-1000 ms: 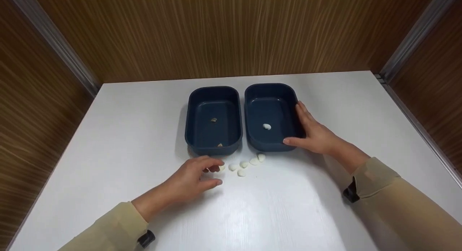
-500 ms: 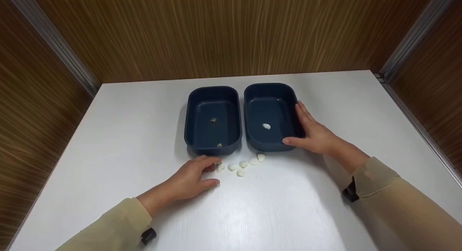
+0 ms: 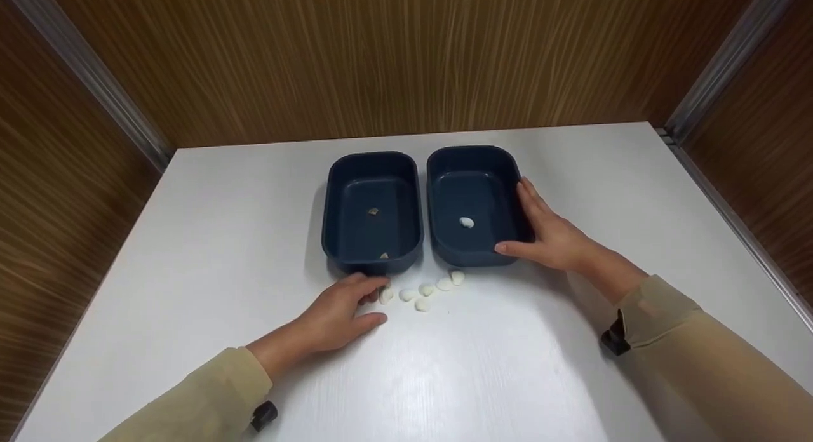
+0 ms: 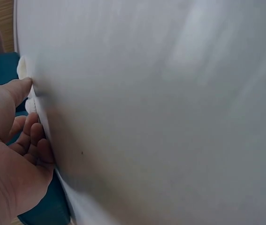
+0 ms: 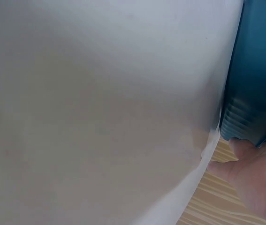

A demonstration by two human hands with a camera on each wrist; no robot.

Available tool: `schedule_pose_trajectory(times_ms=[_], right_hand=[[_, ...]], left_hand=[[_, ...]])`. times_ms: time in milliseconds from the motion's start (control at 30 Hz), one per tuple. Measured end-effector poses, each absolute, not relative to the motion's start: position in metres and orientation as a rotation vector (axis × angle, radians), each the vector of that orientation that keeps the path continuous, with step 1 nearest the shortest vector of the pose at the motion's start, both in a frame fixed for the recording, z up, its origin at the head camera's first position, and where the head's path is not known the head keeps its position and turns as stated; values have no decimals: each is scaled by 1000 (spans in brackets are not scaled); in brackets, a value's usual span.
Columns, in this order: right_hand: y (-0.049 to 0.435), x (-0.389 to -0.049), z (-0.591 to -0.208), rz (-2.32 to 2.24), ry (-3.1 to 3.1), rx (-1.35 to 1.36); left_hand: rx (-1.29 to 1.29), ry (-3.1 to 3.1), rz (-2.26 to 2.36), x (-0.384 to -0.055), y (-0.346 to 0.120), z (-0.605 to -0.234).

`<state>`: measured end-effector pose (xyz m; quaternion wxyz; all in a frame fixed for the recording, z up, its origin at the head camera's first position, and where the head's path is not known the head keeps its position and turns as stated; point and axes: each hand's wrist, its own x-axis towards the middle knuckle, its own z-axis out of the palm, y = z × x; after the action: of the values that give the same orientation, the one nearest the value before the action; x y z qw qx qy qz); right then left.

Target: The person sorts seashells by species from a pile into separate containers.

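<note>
My left hand [image 3: 333, 315] is low over the white table, fingers bent and thumb held apart. A pale shell-like piece [image 3: 386, 294] lies by its fingertips; no grip on it shows. In the left wrist view, a whitish piece [image 4: 30, 106] appears between thumb and fingers. Several similar white pieces [image 3: 422, 305] trail off to the right. The right hand [image 3: 549, 239] rests against the right dark blue bin [image 3: 476, 259], fingers along its outer side and thumb at the near corner. One white piece [image 3: 467, 222] lies inside that bin.
The left dark blue bin [image 3: 375, 264] stands beside the other with a narrow gap between. It contains two small brownish pieces [image 3: 373, 211]. Wood-grain panels [image 3: 406, 61] enclose the table [image 3: 476, 372] at the back and sides.
My left hand has lowered slightly onto the table beside the leftmost white piece, which is now more visible. The right hand stays on its bin. The view has shifted a little.
</note>
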<state>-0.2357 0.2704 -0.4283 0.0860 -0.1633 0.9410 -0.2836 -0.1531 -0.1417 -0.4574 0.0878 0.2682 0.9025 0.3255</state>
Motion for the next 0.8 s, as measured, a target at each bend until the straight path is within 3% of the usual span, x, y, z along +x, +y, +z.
schedule_pose_trajectory(times_ms=[800], right_hand=[[270, -235, -427, -843, 2810, -524]], left_hand=[[898, 2724, 999, -156, -142, -460]])
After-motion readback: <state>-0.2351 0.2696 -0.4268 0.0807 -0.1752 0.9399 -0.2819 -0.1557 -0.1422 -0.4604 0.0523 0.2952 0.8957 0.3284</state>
